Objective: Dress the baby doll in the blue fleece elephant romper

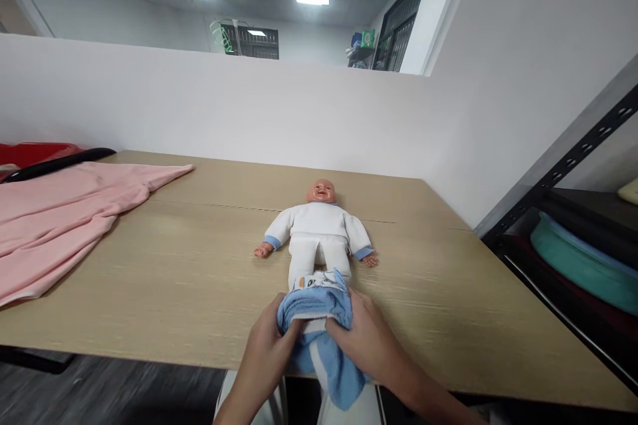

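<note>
A blue terry-cloth piece with white trim and a printed patch (323, 302), which looks like a baby garment, is bunched up between my hands. My left hand (269, 335) grips its left side, thumb pressed on the near edge. On the right side my right hand (363, 335) pinches it the same way. One end of the cloth hangs over the table's front edge. Just beyond lies a baby doll (319, 222) on its back, head away from me, in a white top with blue cuffs and white trousers. The cloth hides its feet.
Pink fabric (74, 212) is spread over the left of the wooden table (199, 265), near a red container (40, 153) with a black edge beside it. A white wall with a window stands behind. At right, a black metal shelf (563, 166) holds a teal basin (578, 262).
</note>
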Demonstrator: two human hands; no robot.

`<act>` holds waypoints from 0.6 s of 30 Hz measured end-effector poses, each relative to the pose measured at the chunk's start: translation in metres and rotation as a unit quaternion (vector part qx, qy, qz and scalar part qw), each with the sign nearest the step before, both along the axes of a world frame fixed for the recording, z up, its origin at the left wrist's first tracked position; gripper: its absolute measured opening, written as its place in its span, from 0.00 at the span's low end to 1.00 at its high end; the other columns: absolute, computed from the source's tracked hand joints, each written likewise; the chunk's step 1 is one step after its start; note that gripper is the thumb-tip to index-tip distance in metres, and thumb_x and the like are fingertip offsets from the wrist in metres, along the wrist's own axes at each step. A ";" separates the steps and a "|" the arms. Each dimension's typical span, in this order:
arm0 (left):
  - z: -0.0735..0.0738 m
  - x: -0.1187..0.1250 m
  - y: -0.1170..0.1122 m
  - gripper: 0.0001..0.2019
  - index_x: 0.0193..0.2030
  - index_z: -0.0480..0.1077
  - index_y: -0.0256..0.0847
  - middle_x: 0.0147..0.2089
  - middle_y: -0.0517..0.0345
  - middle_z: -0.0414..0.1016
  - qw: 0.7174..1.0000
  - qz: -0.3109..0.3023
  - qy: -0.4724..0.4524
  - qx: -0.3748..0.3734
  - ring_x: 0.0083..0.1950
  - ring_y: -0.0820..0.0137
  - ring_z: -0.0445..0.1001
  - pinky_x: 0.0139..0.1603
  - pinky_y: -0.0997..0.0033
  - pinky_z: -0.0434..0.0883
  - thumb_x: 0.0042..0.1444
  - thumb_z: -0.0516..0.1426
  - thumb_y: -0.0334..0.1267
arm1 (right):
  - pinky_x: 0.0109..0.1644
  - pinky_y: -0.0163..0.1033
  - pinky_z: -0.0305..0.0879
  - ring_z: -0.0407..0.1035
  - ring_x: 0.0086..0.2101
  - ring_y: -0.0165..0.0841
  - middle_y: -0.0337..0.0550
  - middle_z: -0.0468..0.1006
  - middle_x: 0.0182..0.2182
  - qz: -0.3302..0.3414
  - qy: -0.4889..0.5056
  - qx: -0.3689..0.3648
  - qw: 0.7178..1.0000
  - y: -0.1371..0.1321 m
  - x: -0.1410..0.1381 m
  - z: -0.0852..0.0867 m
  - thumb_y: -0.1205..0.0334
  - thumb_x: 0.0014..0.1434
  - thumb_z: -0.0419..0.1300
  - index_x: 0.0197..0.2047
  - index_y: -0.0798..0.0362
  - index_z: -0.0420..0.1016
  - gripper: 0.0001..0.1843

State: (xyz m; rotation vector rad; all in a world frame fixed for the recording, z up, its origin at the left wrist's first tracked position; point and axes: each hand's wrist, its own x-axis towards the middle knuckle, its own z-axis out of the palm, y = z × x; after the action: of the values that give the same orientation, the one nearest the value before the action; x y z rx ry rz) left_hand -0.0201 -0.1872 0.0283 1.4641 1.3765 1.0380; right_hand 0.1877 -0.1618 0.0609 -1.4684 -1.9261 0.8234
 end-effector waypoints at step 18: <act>-0.008 -0.011 0.042 0.14 0.50 0.71 0.45 0.49 0.54 0.81 0.999 0.003 0.049 -0.025 0.52 0.55 0.78 0.54 0.59 0.69 0.69 0.55 0.52 | 0.50 0.47 0.74 0.82 0.46 0.46 0.45 0.88 0.45 0.025 -0.030 -0.005 0.999 0.045 -0.013 0.006 0.59 0.63 0.65 0.46 0.47 0.83 0.09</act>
State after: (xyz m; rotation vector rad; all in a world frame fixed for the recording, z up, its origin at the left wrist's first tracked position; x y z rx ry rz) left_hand -0.0311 -0.1449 0.0207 1.4918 1.4654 0.9401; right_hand 0.1750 -0.1171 0.0673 -1.4706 -2.0131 0.8222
